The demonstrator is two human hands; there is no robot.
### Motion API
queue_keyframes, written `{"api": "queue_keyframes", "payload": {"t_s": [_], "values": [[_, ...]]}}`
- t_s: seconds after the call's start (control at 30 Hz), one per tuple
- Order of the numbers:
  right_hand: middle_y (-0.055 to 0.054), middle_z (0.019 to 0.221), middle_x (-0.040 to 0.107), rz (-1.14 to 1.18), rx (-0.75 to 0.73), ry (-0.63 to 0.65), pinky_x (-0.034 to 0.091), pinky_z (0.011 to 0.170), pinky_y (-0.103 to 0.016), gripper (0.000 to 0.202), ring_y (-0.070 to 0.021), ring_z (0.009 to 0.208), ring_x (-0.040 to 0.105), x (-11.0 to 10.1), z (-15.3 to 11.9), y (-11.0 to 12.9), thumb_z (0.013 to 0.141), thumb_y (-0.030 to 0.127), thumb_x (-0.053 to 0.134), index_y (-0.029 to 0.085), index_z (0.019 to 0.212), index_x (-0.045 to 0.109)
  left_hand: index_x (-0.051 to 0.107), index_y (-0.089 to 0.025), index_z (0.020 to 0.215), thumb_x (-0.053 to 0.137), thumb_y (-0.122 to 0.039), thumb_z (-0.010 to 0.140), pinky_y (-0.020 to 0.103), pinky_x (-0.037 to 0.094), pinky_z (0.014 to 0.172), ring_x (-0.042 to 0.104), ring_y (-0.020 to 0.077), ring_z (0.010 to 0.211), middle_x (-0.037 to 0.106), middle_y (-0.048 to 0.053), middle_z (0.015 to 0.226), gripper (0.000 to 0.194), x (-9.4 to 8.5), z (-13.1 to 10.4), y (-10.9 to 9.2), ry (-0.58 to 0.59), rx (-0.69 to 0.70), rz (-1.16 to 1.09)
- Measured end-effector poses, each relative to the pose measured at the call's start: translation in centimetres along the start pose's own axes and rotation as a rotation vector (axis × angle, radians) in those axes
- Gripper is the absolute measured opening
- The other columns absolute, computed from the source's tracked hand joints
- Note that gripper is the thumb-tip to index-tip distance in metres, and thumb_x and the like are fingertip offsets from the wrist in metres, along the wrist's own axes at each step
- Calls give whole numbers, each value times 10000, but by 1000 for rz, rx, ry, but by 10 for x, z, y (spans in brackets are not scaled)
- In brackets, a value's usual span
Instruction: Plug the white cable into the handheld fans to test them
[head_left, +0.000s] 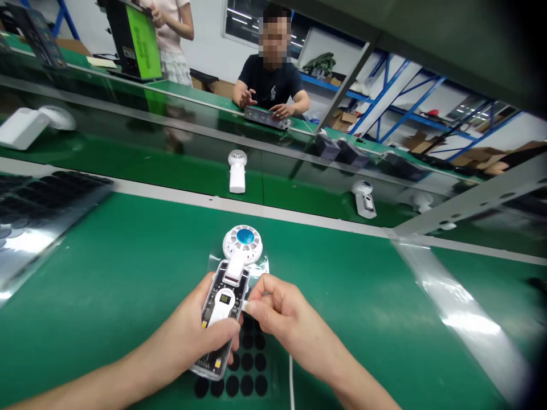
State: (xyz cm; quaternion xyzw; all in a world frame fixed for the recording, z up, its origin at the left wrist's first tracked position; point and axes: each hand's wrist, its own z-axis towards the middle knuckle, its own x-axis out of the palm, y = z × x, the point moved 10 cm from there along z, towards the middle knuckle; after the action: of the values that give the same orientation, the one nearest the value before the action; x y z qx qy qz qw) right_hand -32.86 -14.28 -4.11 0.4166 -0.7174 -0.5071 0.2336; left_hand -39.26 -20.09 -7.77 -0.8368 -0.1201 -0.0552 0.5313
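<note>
My left hand [213, 336] is closed around the body of a handheld fan [233, 319], its thumb across the front. The fan has a clear case over dark parts, a small lit number display and a white round head with a blue disc, pointing away from me. At the body's right side, my right hand [277, 307] pinches a small white cable plug [245, 306] against the edge; whether it is fully in is hidden. A white cable [292, 381] hangs below this hand. Under the fan lies a clear sheet of black round stickers [247, 361].
More sticker sheets [43, 210] lie at the left. Beyond a pale rail [256, 210], white fans [237, 173] rest on a green conveyor. A metal post [465, 193] stands at the right. Across the line, a person [273, 85] handles a box; another stands by a green-and-black machine [143, 42].
</note>
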Motion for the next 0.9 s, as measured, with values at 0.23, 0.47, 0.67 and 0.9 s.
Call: {"api": "queue_keyframes", "payload": {"t_s": [0.23, 0.47, 0.67, 0.9], "values": [[108, 474, 323, 47, -25, 104, 180, 417, -206, 164, -65, 438, 226, 5, 8, -3, 801, 208, 537, 192, 670, 440, 363, -207, 947, 575, -252, 721, 260, 495, 475, 598, 134, 489, 606, -35, 646, 313, 1, 2, 9, -1, 26, -53], [116, 473, 297, 148, -18, 74, 153, 407, -207, 209, -66, 442, 199, 4, 14, -6, 792, 307, 569, 188, 677, 442, 362, -202, 936, 554, -245, 731, 254, 495, 486, 597, 135, 493, 605, -42, 617, 285, -6, 1, 1, -94, 53, -10], [108, 486, 310, 154, -19, 108, 163, 413, -216, 231, -74, 444, 199, 7, 12, -13, 797, 356, 565, 196, 690, 436, 370, -208, 926, 529, -185, 730, 246, 495, 505, 594, 127, 516, 596, -53, 622, 253, -7, 1, 1, -127, 50, 36], [101, 498, 324, 82, -57, 46, 191, 435, -222, 183, -79, 451, 227, 5, 8, -10, 825, 300, 515, 201, 697, 429, 368, -205, 958, 536, -210, 740, 257, 501, 524, 592, 131, 536, 596, -46, 644, 276, -5, 0, 2, -108, 58, 41]]}}
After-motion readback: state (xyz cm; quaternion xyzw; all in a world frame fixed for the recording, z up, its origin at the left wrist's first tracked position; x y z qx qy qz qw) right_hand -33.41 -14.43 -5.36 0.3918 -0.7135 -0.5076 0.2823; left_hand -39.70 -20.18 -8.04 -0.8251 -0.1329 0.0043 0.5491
